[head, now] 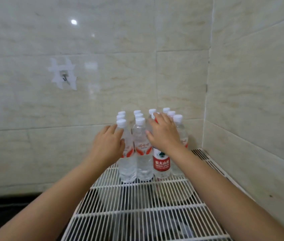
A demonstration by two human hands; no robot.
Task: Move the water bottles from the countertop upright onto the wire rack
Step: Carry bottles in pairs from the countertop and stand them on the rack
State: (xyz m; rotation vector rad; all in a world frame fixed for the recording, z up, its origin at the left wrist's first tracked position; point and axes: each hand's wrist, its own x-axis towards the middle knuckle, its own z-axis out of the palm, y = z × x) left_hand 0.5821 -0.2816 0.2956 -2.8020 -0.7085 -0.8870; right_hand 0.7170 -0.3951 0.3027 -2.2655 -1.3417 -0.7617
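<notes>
Rack (137,197): red-label bottle (161,164) apparently under right hand (163,133).

Ahead of you rises a glossy cream marble-patterned tiled wall (137,75), meeting a matching side wall (259,101) at the right corner. A small metal hook (64,77) on white adhesive patches is stuck to the tiles at left.

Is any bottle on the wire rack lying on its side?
No, every bottle in view stands upright, cap up, clustered at the back of the wire rack.
</notes>
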